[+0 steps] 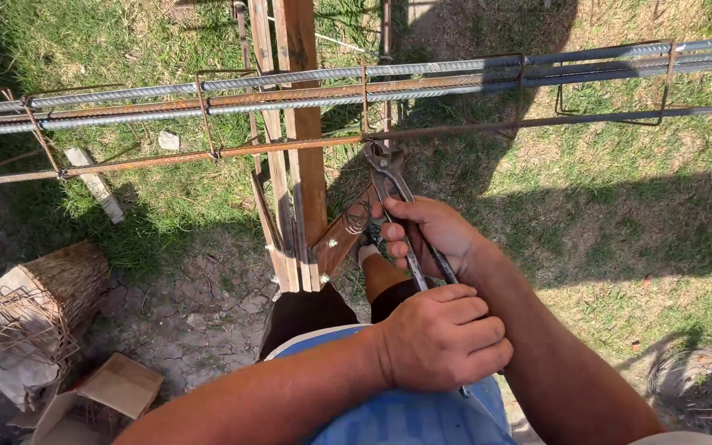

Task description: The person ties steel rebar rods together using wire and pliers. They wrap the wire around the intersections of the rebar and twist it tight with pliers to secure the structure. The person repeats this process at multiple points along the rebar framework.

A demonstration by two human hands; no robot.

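Two hands share one tool here. We see the right hand (432,233) wrapped around the handles of the pincers (397,216), fingers curled over them from the right, its grip clenched on the steel midway along. The left hand (442,336) sits lower and nearer to us, balled into a fist, knuckles up, closed on the handle ends, which vanish inside it; only a sliver of metal pokes out below. Both forearms come up from the bottom edge, the right one angled in from the lower right corner.

The head of the pincers points up toward the lowest bar of the rebar cage (356,86), which runs across the wooden trestle (300,148). We cannot tell whether the head bites anything: it blurs into rust and shadow there. A small loop of tie wire (356,218) hangs just left of the tool, hard to make out.

At the lower right edge a wire coil (698,381) lies on the grass, partly cut off. A log (63,284) carrying bent stirrups (11,325) stands at the left edge.
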